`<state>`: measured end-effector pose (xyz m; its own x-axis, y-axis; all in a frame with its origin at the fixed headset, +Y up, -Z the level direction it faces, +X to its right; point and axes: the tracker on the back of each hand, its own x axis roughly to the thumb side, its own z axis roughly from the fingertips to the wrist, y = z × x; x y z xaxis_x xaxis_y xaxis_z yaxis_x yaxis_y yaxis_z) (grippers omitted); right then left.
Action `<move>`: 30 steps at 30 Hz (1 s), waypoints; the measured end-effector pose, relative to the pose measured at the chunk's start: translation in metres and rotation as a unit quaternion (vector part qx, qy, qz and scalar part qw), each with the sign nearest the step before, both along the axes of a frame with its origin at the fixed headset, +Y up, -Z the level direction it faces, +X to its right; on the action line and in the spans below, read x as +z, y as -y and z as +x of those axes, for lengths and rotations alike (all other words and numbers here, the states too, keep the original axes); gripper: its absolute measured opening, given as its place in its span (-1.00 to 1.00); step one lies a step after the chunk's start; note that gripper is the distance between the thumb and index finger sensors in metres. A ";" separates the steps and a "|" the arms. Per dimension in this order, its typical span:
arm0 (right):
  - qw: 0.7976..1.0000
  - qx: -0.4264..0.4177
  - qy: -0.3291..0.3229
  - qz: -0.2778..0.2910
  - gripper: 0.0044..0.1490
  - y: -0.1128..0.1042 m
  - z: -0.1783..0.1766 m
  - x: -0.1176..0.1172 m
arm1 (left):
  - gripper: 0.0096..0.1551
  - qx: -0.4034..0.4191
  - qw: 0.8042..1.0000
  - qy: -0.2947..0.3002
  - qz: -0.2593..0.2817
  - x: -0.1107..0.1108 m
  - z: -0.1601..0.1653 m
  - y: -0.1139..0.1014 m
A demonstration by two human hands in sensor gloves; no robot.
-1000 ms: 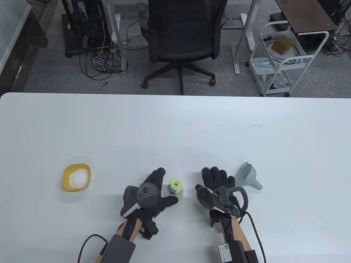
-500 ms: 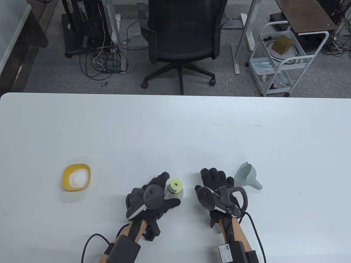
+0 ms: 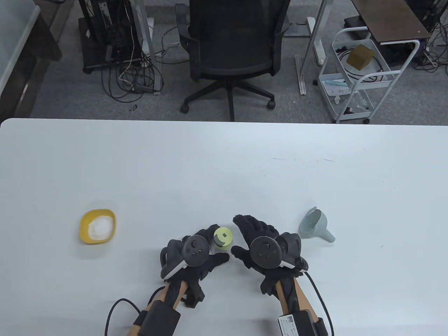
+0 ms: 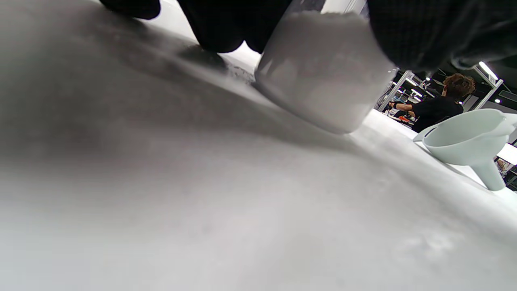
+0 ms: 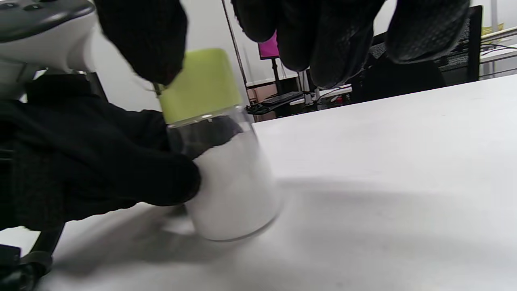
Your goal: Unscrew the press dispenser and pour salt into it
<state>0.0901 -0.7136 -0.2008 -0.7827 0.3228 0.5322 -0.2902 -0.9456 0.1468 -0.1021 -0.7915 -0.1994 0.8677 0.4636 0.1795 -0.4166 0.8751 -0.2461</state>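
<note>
The press dispenser, a clear jar (image 5: 230, 190) partly filled with white grains under a lime-green cap (image 3: 223, 237), stands near the table's front edge. My left hand (image 3: 209, 250) grips the jar from the left, fingers behind it and thumb in front; in the left wrist view the jar (image 4: 323, 68) sits between those fingers (image 4: 218, 24). My right hand (image 3: 250, 235) hovers just right of the cap with fingers spread. Its thumb (image 5: 141, 36) is at the cap's (image 5: 200, 83) upper edge; the other fingers (image 5: 323, 36) hang above, holding nothing. A yellow bowl (image 3: 97, 225) of salt sits to the left.
A pale blue-grey funnel (image 3: 315, 225) lies on its side right of my right hand, also seen as the funnel (image 4: 464, 139) in the left wrist view. The white table (image 3: 224, 168) stretches away beyond. An office chair (image 3: 232, 45) and a cart (image 3: 357, 77) stand past its far edge.
My right hand swung left from beside the funnel to the dispenser's cap, turning palm down. My left hand slid right and closed round the jar.
</note>
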 end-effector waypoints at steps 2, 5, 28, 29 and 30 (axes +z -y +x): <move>1.000 0.014 0.001 0.014 0.29 0.002 -0.008 0.001 | 0.21 -0.001 1.000 0.000 0.000 0.000 0.000 0.000; 0.998 0.038 0.018 0.041 0.37 0.008 -0.020 0.002 | 0.21 -0.002 1.000 0.002 -0.001 0.000 0.000 0.000; 0.989 -0.049 0.085 0.111 0.11 0.035 -0.022 -0.001 | 0.21 -0.008 1.000 0.003 -0.013 -0.002 0.002 0.001; 0.989 -0.053 0.085 0.110 0.11 0.036 -0.021 -0.002 | 0.21 -0.008 1.000 0.004 -0.014 -0.003 0.002 0.001; 0.989 -0.057 0.085 0.109 0.11 0.037 -0.021 -0.002 | 0.20 -0.008 1.000 0.004 -0.013 -0.003 0.001 0.001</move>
